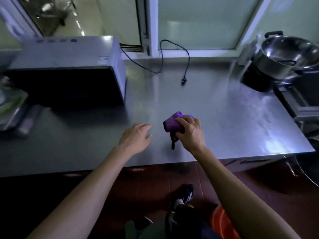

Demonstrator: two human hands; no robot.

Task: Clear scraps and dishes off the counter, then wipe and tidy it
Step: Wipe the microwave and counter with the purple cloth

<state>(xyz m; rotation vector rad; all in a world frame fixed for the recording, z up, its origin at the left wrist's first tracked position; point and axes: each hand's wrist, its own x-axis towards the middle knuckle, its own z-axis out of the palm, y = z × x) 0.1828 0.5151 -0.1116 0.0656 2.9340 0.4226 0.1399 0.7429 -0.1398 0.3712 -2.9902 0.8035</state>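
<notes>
two hands are over the brushed stainless-steel tabletop [224, 114], near its front edge and about midway along it. the right hand [189, 131] has its fingers curled round a bunched purple microfibre cloth with a dark trim [174, 124], pressing it to the steel; a dark strap or tag hangs from the cloth toward the front edge. the left hand [136, 137] lies just beside it, apart from the cloth, fingers straight and relaxed, holding nothing.

judging by this, the wiping step is in hand: the middle of the tabletop carries no dishes or scraps that i can make out. the next move likely calls for sweeping the cloth across the steel in steady passes, keeping pressure flat. the loose black power cord with its plug [183, 81] lies toward the back edge and may need lifting aside for the cloth to pass.

at the left end stands a white boxy microwave oven with a dark door [69, 71], with blurred items beside it at the left edge. off the right back corner sits a shiny steel pot with black handles [286, 56] on a dark burner.

a small label shows on the microwave's side, but it is too blurred to read; no other writing or brand is legible.
</notes>
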